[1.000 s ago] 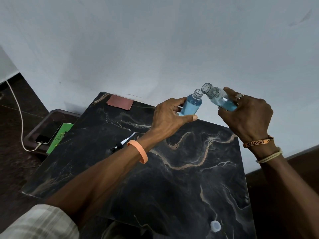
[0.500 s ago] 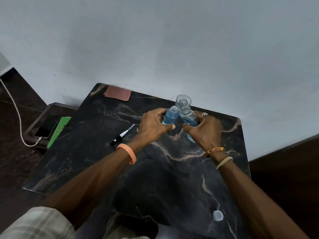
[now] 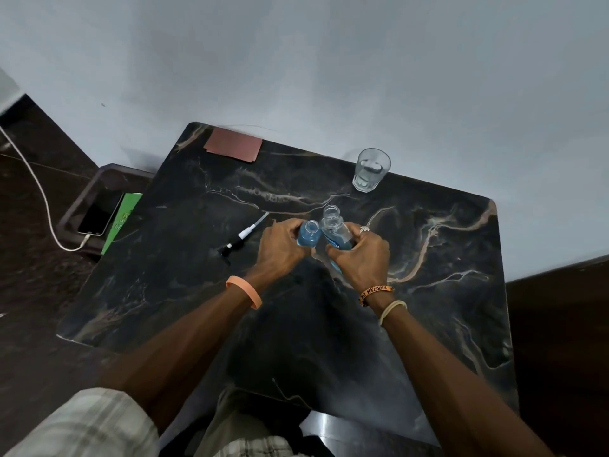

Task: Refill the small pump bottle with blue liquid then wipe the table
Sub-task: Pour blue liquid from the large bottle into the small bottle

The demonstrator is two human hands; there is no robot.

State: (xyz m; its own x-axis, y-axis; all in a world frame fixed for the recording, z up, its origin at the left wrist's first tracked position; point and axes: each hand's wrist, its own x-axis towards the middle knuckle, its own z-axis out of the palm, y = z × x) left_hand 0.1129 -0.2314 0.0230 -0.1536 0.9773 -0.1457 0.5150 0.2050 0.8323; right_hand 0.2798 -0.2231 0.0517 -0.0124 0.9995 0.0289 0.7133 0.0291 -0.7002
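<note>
Two open bottles meet: my left hand [image 3: 283, 247] grips the small bottle [image 3: 308, 235], my right hand [image 3: 361, 258] the refill [image 3: 334, 230]. Pouring step; next, tip gently, then fetch the pump [image 3: 245, 233] at nine o'clock.

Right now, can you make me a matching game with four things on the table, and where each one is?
Things:
1. small clear bottle of blue liquid
2. clear drinking glass
3. black-and-white pump head with thin tube
4. flat reddish-brown rectangular card

Places:
A. far left corner of the black marble table, by the wall
B. held in the left hand
C. lying on the table, left of the hands
D. standing at the far edge, beyond the right hand

Pairs: 1-B, 2-D, 3-C, 4-A
</note>
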